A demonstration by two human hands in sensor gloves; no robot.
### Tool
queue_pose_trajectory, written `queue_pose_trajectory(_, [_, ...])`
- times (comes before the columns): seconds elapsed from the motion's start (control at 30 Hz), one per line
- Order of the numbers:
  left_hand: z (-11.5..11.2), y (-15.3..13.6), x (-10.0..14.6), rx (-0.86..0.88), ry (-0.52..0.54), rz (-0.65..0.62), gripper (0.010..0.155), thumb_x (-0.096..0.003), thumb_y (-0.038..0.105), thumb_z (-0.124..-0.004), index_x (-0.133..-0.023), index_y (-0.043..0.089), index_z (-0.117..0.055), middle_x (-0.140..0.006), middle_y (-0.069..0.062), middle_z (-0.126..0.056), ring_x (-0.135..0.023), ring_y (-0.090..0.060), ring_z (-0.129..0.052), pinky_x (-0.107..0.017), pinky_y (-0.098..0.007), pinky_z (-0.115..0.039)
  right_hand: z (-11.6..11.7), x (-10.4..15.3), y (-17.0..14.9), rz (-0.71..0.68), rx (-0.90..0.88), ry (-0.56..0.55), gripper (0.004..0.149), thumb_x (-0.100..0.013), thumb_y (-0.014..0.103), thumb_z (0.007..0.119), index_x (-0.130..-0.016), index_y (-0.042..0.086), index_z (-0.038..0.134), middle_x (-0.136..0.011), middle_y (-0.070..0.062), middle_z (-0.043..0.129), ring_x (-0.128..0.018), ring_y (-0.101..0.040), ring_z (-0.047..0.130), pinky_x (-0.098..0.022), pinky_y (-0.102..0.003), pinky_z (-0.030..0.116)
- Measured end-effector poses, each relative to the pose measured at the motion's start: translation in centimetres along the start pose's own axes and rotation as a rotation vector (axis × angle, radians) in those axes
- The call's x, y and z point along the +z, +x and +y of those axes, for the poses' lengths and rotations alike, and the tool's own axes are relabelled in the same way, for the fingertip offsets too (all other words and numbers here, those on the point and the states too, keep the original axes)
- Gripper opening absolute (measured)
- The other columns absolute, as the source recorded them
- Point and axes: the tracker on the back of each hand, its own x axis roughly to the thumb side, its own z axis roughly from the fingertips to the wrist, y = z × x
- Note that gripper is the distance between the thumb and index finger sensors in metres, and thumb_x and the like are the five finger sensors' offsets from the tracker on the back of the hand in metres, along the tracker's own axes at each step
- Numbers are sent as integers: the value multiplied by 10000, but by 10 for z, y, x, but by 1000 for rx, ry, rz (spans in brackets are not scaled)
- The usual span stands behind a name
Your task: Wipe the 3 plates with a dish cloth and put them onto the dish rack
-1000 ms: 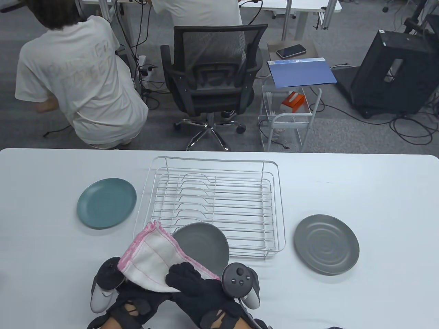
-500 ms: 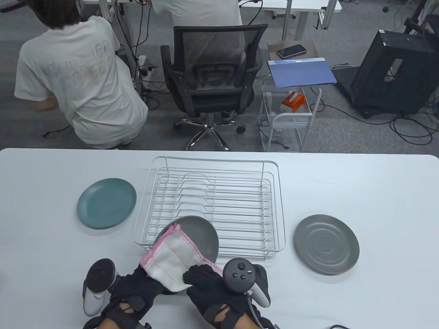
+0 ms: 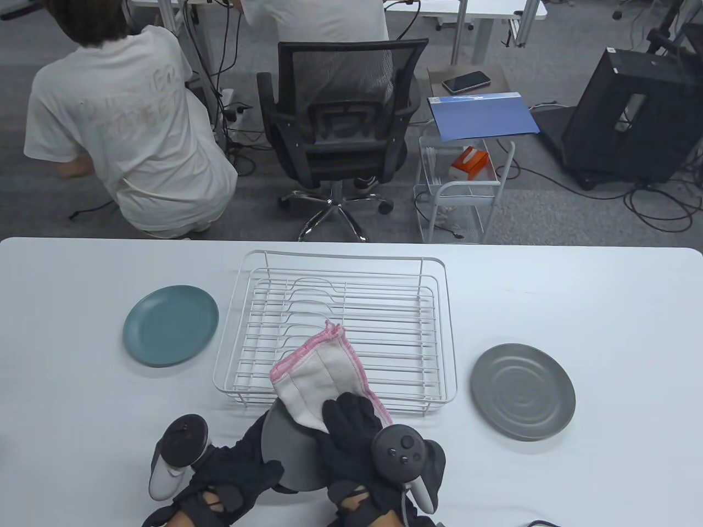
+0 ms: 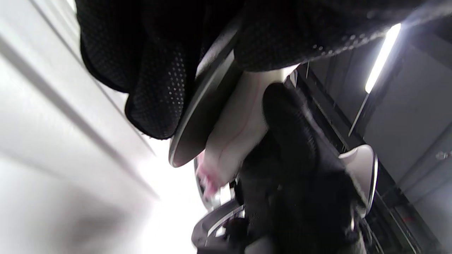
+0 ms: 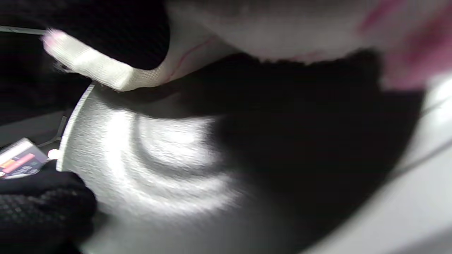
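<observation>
A grey plate (image 3: 288, 455) is tilted on edge at the table's near side, and my left hand (image 3: 241, 475) grips its lower left rim. My right hand (image 3: 351, 425) holds the white, pink-edged dish cloth (image 3: 321, 373) against the plate's face; the cloth's free end flops over the front of the white wire dish rack (image 3: 340, 255). In the left wrist view the plate rim (image 4: 197, 116) sits between my left fingers (image 4: 159, 88) and the cloth (image 4: 236, 134). The right wrist view shows the plate's ringed face (image 5: 159, 169) under the cloth (image 5: 106, 74). A teal plate (image 3: 170, 325) lies left of the rack, a second grey plate (image 3: 522, 391) right of it.
The rack stands mid-table with no dishes in it. Beyond the white table's (image 3: 604, 307) far edge are an office chair (image 3: 340, 126), a wire cart (image 3: 461, 186) and a crouching person (image 3: 126, 137).
The held plate has come back from the rack's front toward me and tipped up on edge. My right hand and the cloth swept to the right across it.
</observation>
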Motion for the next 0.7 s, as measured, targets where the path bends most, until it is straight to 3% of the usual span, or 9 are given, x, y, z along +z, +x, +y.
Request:
queue_pose_trajectory(0.13, [-8,-3,-4,13,-50,10,769,-546,263,-774,-1094,251,-235,-1111,-132,-612,-664,-364,-1083,-578,-524,-807,7,0,5,-90,-94,34,549,-480,383,746,-965,170,604,-1009,-103,391,-890,-326,262,-636,-549,303])
queue_pose_trajectory(0.37, [-5,-3,-3,-15,1,18,778,-556,265,-760,-1095,283,-200,-1145,-94,-567,-717,-361,-1057,-611,-525,-785,30,1,14,-204,-267,259,546,-483,391,742,-969,175,621,-1022,-91,413,-902,-292,258,-641,-525,286])
queue_pose_trajectory(0.53, [8,-2,5,-7,117,7,768,-558,259,-756,-1099,321,-214,-1157,-59,-565,-740,-364,-1044,-626,-532,-770,45,2,11,-127,-434,444,546,-493,388,737,-975,153,629,-1025,-102,443,-902,-280,281,-644,-528,299])
queue_pose_trajectory(0.7, [16,1,10,-7,185,-20,756,-558,258,-759,-1100,345,-239,-1159,-41,-575,-750,-366,-1039,-631,-534,-765,37,-2,4,-57,-407,459,548,-502,403,729,-980,157,627,-1015,-127,500,-900,-301,346,-645,-544,366])
